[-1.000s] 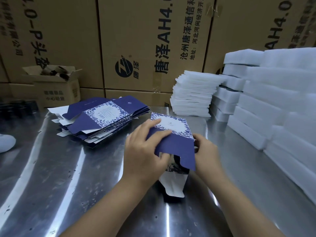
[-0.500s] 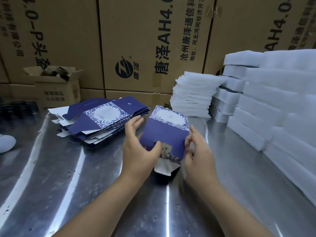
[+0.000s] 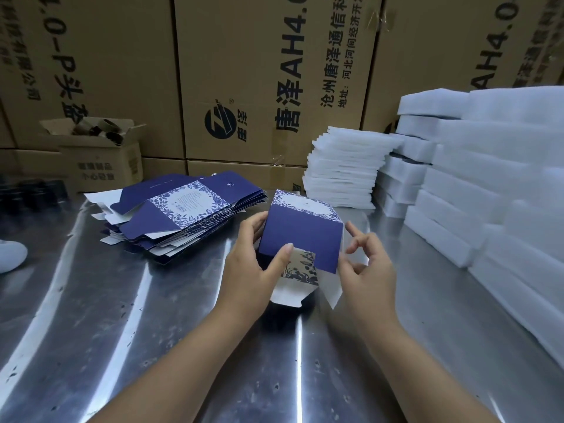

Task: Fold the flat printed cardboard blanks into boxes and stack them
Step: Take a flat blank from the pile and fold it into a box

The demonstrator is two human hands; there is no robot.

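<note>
Box (image 3: 300,236), half folded, is being held over the table (image 3: 91,315), long axis running away from the person, flapped open end pointing back at them. Left hand (image 3: 247,270) is gripping its left side; right hand (image 3: 366,267) is hovering loose-fingered beside it. Flat blanks (image 3: 183,215) are lying left, foam stacks (image 3: 345,172) right; a small carton (image 3: 100,169) behind is holding dark tubes (image 3: 106,131).
</note>
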